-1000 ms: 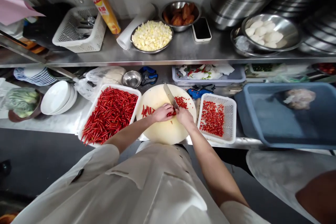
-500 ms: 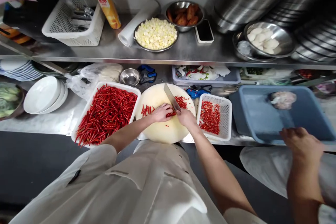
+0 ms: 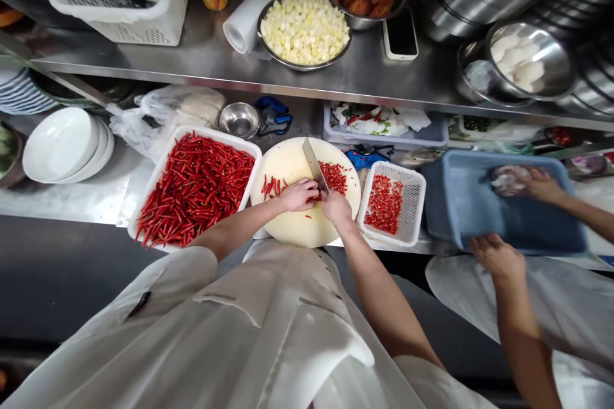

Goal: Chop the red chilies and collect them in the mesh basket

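Right hand (image 3: pixel 337 208): closed around the handle end of one knife (image 3: pixel 314 166), its broad blade running forward and slightly left of the grip.
Left hand (image 3: pixel 300 195): fingers bent over a small bunch of red chilies (image 3: pixel 314 195), just left of the blade (mostly hidden by the fingers).
Round board (image 3: pixel 297 230): one, pale, beneath both hands.
Cut pieces (image 3: pixel 334 177): loose red heap on the board, beyond the right-hand grip and right of the blade.
Longer chilies (image 3: pixel 273 186): several, on the board, left of the left hand.
White tray (image 3: pixel 258 160): one, left of both hands, heaped with whole chilies (image 3: pixel 196 188).
White basket (image 3: pixel 415 204): one, perforated, right of the knife grip, chopped chilies (image 3: pixel 384 204) inside.
Steel bowl (image 3: pixel 238 120): one, small, beyond the left hand and leftward.
Blue tub (image 3: pixel 460 204): one, farther right of the grip; a co-worker's hands (image 3: pixel 499 255) at it.
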{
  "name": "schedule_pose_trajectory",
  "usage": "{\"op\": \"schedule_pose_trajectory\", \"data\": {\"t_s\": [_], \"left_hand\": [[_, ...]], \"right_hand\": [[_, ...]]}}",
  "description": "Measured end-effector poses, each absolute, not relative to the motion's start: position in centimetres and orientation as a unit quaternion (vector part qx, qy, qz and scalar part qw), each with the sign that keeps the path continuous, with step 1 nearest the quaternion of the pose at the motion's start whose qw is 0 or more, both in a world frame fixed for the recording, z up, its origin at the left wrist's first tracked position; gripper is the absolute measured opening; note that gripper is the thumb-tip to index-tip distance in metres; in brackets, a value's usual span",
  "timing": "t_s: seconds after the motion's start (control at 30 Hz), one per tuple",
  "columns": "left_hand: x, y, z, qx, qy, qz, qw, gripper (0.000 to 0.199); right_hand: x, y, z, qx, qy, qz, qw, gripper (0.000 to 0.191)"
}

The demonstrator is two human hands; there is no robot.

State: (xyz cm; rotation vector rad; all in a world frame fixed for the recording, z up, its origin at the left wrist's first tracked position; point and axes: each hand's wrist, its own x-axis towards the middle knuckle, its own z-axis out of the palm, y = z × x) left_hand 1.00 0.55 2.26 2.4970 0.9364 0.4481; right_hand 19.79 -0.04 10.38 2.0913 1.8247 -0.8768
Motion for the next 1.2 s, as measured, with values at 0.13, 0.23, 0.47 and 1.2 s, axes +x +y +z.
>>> {"op": "schedule_pose_trajectory", "data": {"t_s": [0.13,0.23,0.47,1.2], "left_hand": [[0.7,0.4,2.6,0.902,0.343,0.155,0.210,0.015],[0.4,0.2,2.6,0.902,0.342,0.163,0.207,0.015],[-0.1,-0.4,2.6,0.900,0.340,0.170,0.213,0.015],[-0.4,2.7,3.0,0.846,0.447,0.180,0.230,0.015]], "right_hand": [[19.7,0.3,10.8,0.688,0.642,-0.319,0.114,0.045],[20.2,-0.6,10.5,0.697,0.637,-0.305,0.124,0.046],[19.0,-0.2,8.9,0.695,0.643,-0.302,0.112,0.046],[19.4,2.2,11.8,0.674,0.658,-0.328,0.074,0.043]]}}
